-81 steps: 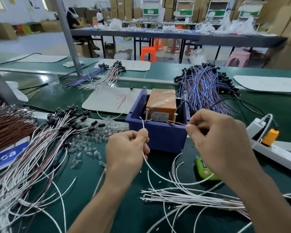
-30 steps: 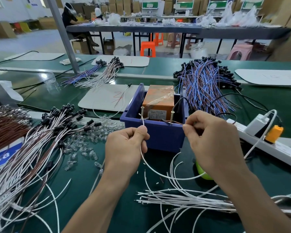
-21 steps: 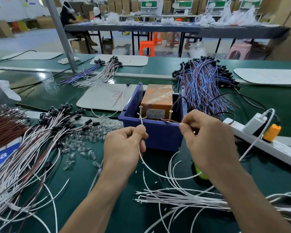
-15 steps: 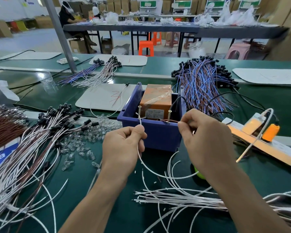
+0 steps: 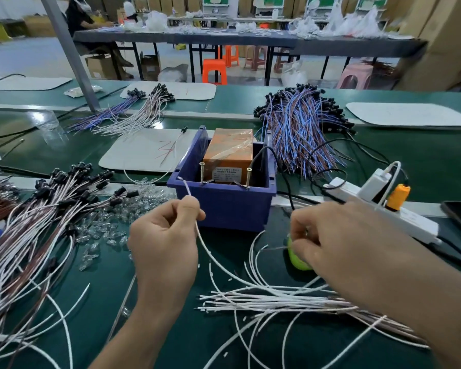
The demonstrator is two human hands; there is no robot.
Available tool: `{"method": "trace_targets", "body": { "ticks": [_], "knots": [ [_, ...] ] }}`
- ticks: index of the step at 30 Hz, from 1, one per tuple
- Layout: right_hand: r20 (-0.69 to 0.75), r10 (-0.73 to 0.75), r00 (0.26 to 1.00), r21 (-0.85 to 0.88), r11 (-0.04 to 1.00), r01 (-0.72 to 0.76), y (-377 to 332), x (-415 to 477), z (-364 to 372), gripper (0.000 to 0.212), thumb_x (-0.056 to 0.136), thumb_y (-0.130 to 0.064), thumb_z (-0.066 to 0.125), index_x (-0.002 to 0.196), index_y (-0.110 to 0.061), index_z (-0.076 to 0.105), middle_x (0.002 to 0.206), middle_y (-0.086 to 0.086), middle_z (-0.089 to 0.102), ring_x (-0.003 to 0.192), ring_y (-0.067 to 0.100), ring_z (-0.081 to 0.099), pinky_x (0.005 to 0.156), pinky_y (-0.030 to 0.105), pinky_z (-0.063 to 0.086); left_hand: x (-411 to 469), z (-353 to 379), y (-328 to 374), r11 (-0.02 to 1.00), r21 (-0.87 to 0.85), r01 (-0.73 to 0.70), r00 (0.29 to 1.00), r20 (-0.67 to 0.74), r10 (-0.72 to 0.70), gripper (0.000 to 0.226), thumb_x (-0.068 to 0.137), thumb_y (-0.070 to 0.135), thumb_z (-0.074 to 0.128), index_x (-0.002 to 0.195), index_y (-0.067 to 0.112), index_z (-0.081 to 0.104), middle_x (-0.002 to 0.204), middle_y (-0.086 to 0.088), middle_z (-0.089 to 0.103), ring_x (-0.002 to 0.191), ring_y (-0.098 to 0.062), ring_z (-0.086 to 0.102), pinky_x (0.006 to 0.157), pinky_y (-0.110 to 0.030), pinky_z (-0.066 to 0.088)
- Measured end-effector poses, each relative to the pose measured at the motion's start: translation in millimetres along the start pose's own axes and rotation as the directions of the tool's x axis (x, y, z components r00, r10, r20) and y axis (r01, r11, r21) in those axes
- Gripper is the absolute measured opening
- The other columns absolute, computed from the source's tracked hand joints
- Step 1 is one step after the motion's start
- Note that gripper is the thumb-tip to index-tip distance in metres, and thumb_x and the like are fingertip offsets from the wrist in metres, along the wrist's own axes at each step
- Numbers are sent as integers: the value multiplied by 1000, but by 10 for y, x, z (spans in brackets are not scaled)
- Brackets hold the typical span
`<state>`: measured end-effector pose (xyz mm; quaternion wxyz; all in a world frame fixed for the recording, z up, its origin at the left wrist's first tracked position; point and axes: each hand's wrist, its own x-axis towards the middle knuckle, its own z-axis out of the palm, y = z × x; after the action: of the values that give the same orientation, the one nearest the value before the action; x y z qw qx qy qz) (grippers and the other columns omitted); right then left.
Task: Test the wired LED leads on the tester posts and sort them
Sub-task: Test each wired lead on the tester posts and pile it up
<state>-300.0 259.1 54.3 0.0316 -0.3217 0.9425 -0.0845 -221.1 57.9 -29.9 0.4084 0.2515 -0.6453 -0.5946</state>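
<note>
My left hand [image 5: 165,243] pinches a white lead wire [image 5: 210,254] whose bare tip points up just left of the blue bin [image 5: 224,203]. The bin holds an orange tester box [image 5: 228,153] with two upright screw posts [image 5: 202,173] at its front. My right hand [image 5: 338,243] is lowered in front of the bin, fingers curled over a green object [image 5: 297,259] and the wire's other end. A bundle of white leads [image 5: 272,299] lies on the green mat below my hands.
A heap of white and brown leads with black caps [image 5: 43,225] lies at left beside loose clear LEDs [image 5: 104,227]. Blue and brown leads [image 5: 301,134] pile up behind the bin. A white power strip [image 5: 383,206] sits at right. White pads [image 5: 144,153] lie behind.
Both hands have pulled back from the tester posts. My right hand dropped down to the green object, and the wire tip in my left hand has left the left post.
</note>
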Motion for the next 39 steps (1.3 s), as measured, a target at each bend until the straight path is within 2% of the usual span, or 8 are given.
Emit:
{"method": "trace_targets", "body": {
  "ticks": [5,11,16,21,26,32,36,39],
  "knots": [
    [67,173,983,-70,983,-168,415,-353,-1,10,97,-43,44,87,-43,46,70,-5,61,68,9,55,60,34,44,-40,-2,-91,998,64,-8,997,74,3,32,78,41,66,59,16,65,44,3,47,39,-13,31,38,-22,26],
    [-373,79,924,-268,945,-189,840,-599,302,25,91,-23,56,69,-28,45,47,-5,43,47,19,30,65,36,22,-293,155,-145,933,347,101,921,322,-220,29,79,42,64,60,23,73,52,-1,68,41,-12,55,51,-30,46],
    [-523,103,846,-29,990,-138,855,-659,894,21,91,-11,67,75,-20,57,56,-6,43,57,21,35,72,36,31,-476,195,-162,488,804,-339,922,387,2,55,90,62,53,49,26,59,39,7,49,44,-14,48,50,-26,30],
    [-407,87,909,167,986,-20,853,-627,1138,18,97,-21,55,80,-23,58,74,-12,54,75,15,43,75,34,33,-754,306,-119,617,354,-703,653,666,360,24,77,54,69,87,33,76,82,24,66,82,-4,59,80,-23,46],
    [-315,66,947,342,939,48,829,-632,1191,14,96,-24,55,87,-24,66,88,-11,65,90,13,52,89,37,42,-942,444,-109,556,281,-782,401,910,104,83,70,70,63,147,40,51,156,23,41,146,-1,30,123,-20,11],
    [-280,67,958,397,916,52,894,-688,1159,32,91,-57,48,98,-35,69,99,-25,67,108,-5,54,114,21,16,-885,380,-176,656,278,-701,331,942,-45,87,83,90,25,157,45,32,162,26,30,147,12,18,125,-25,4],
    [-239,38,970,276,961,30,826,-688,1200,32,98,-59,42,104,-33,60,105,-20,57,105,5,50,102,31,36,-912,350,-203,569,228,-791,280,960,5,95,74,79,53,158,40,30,159,31,25,146,13,15,121,-15,0],
    [-235,61,970,187,982,-17,753,-631,1212,32,102,-54,39,94,-27,54,98,-10,50,95,17,46,90,35,39,-838,354,-273,648,260,-716,400,913,76,61,84,48,67,142,43,54,141,31,54,132,10,41,115,-17,28]
  ]
}}
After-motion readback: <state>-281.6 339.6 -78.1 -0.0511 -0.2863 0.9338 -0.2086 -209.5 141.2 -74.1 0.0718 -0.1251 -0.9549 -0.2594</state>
